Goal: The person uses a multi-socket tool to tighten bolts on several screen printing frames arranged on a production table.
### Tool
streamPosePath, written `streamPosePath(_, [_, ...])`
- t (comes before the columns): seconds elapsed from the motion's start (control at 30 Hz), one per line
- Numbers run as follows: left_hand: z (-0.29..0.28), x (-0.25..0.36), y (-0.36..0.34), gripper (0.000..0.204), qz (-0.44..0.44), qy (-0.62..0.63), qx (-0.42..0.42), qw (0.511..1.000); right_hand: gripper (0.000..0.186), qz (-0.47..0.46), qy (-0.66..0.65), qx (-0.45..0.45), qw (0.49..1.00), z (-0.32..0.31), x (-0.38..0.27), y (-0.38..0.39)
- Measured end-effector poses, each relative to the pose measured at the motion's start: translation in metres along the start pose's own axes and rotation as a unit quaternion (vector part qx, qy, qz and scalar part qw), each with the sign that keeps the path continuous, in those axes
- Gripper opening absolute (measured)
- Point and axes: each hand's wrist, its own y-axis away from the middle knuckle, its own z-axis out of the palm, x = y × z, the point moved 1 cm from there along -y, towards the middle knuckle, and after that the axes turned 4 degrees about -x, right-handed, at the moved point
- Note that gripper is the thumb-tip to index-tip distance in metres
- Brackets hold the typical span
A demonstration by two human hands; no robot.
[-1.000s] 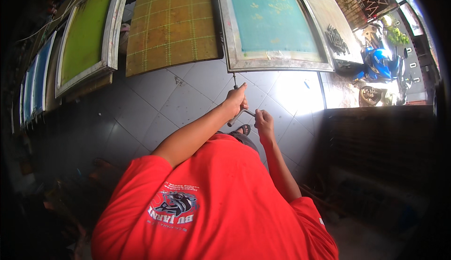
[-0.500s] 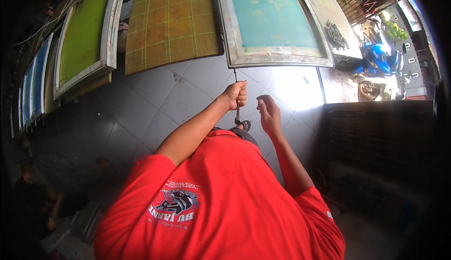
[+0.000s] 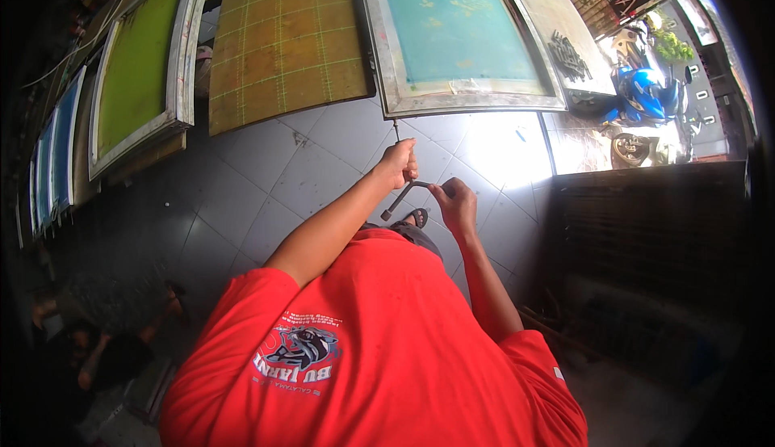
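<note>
My left hand (image 3: 401,162) is closed around an upright metal bolt or rod (image 3: 395,129) below the light blue mesh screen (image 3: 460,27) in its pale frame. My right hand (image 3: 454,205) grips one arm of a bent metal wrench (image 3: 397,202) just right of my left hand, its other arm slanting down to the left over the floor. Beside the blue screen is a brown board (image 3: 282,43) with a yellow-green grid.
A green screen (image 3: 133,67) and blue frames (image 3: 56,140) line the left. A pale board (image 3: 541,3) with dark metal pieces and a blue motorbike (image 3: 646,92) are at right. A dark wooden structure (image 3: 646,229) stands near my right arm. Another person (image 3: 97,362) is low at the shadowy lower left.
My right hand let go of the wrench half a second ago, when it pointed downward, and now grips it again. The wrench's free arm has swung to the lower left. My left hand stays closed.
</note>
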Motion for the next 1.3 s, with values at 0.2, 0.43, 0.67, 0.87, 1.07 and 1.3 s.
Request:
streamPosePath(0.2, [0.004,0.001,0.002,0.040,0.000,-0.003,0.027,1.000,0.030,-0.307,0.152,-0.107,0.933,0.016,-0.069,0.036])
streamPosePath(0.43, [0.001,0.003,-0.004,0.041,-0.045,0.065,-0.093,0.993,0.057,0.198,-0.217,-0.194,0.936,0.045,0.078,-0.018])
streamPosePath(0.67, [0.011,0.003,0.021,0.027,-0.017,-0.021,0.039,0.999,0.038,0.208,-0.521,-0.253,0.788,0.063,0.079,-0.019])
streamPosePath(0.87, [0.016,-0.004,0.020,0.024,-0.028,0.051,0.026,0.998,0.036,0.088,-0.231,0.048,0.968,0.041,0.047,-0.007])
streamPosePath(1.07, [-0.007,-0.003,0.010,0.023,-0.031,-0.028,-0.097,0.994,0.024,-0.125,-0.034,0.100,0.986,0.012,-0.016,0.025])
streamPosePath(1.3, [-0.003,-0.002,0.015,0.021,-0.009,-0.125,-0.043,0.991,0.031,-0.355,0.057,-0.214,0.908,0.021,-0.065,0.031])
